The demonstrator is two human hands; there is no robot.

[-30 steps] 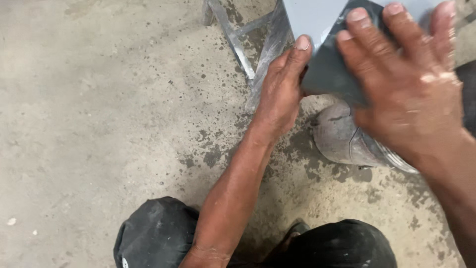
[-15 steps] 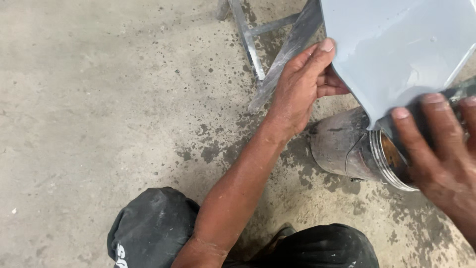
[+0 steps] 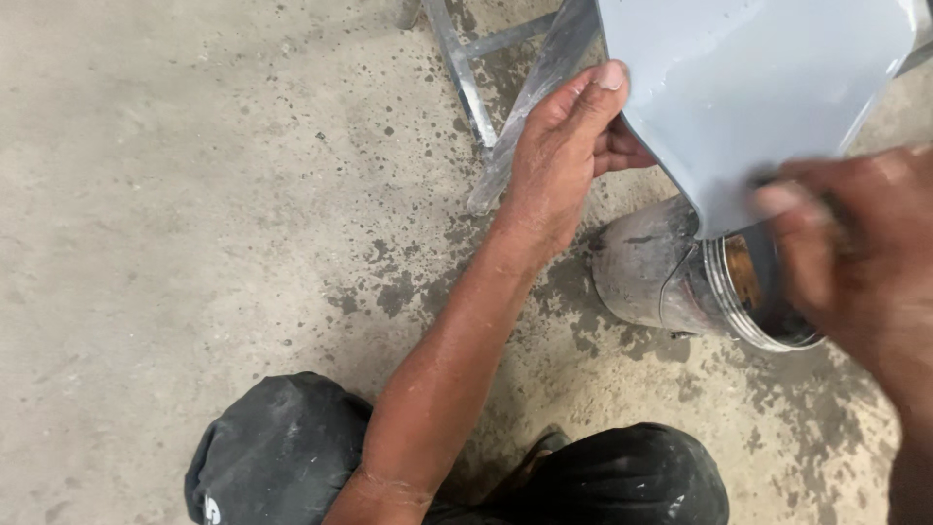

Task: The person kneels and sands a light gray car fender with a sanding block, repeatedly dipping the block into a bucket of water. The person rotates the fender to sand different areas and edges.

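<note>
My left hand (image 3: 562, 160) grips the left edge of a glossy grey painted sheet (image 3: 768, 87), thumb on its face and fingers behind it. The sheet is held up at the top right, its lower tip pointing down at an open, paint-smeared metal can (image 3: 646, 267) that stands on the floor. My right hand (image 3: 860, 267) is blurred with motion over the can's mouth, beside the sheet's lower tip. Something dark shows at its fingertips, but I cannot make out what it is or whether the hand holds it.
A bare metal frame of thin bars (image 3: 457, 68) lies on the stained concrete floor (image 3: 194, 194) behind my left hand. My knees in dark trousers (image 3: 282, 452) fill the bottom edge. Open floor stretches to the left.
My right hand left the sheet's face, dropped to the can's rim, and is now rising toward the sheet's lower tip. My left hand kept its hold on the sheet's edge.
</note>
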